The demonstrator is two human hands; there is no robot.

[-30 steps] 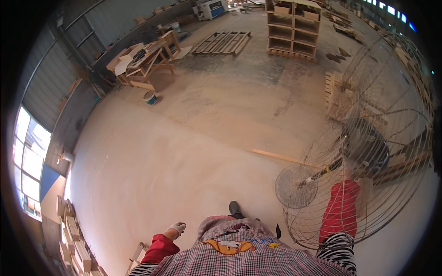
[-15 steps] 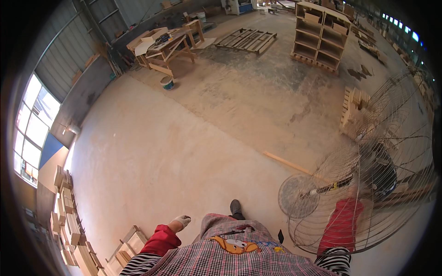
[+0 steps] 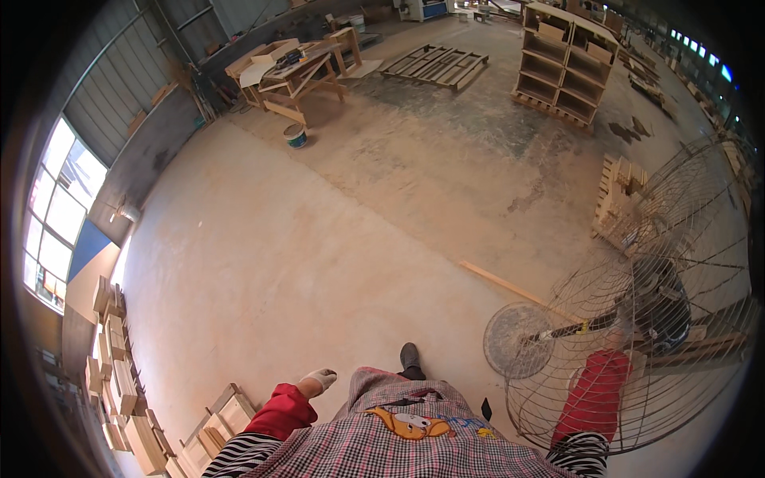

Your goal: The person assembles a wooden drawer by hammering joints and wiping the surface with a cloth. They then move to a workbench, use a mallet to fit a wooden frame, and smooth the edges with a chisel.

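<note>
Screening right sleeve (image 3: 598,389): wire fan (image 3: 663,307)

right: fan (image 3: 660,303) | far left: workbench (image 3: 301,74) (bucket (image 3: 296,138) just before it) | far right: shelf (image 3: 567,48) | between: pallet (image 3: 436,67)

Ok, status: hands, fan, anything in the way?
Left hand open, empty. Right hand at fan, grip unclear. Round base on floor; wooden strip lies near it.

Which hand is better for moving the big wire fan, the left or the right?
Probably the right. The right hand shows through the wires of the fan, close to its pole, though its grip is unclear. The left hand is well away from it, over the pale floor.
</note>
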